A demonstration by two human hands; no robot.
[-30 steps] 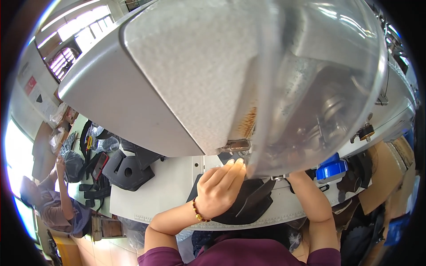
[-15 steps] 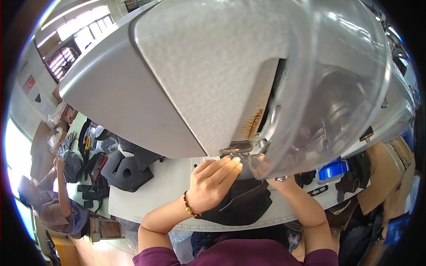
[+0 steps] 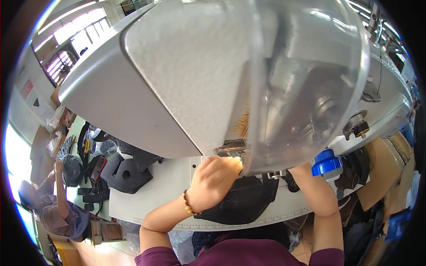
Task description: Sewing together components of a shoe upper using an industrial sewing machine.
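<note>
A large grey sewing machine head (image 3: 186, 75) fills the upper middle, with a clear plastic guard (image 3: 306, 88) over its right part. My left hand (image 3: 215, 181), with a beaded bracelet at the wrist, is closed beside the metal presser foot area (image 3: 230, 146). Its fingers are bent and pressed together; what they hold, if anything, is hidden. Below that hand, a black padded piece (image 3: 246, 201) lies on the white machine bed (image 3: 173, 195). My right hand (image 3: 303, 170) reaches in behind the guard and the machine's lower edge; only its wrist end shows, and its fingers are hidden.
Black molded pads (image 3: 126, 173) lie on the bed's left. A blue-capped item (image 3: 327, 164) and a thread tension knob (image 3: 357, 126) are at right. A ruler strip (image 3: 262, 220) runs along the front edge. Another person (image 3: 55, 204) works at a green table farther left.
My right hand has moved right and away from the presser foot, its fingers passing out of sight. My left hand stays nearly in place. The machine and guard appear shifted left in view.
</note>
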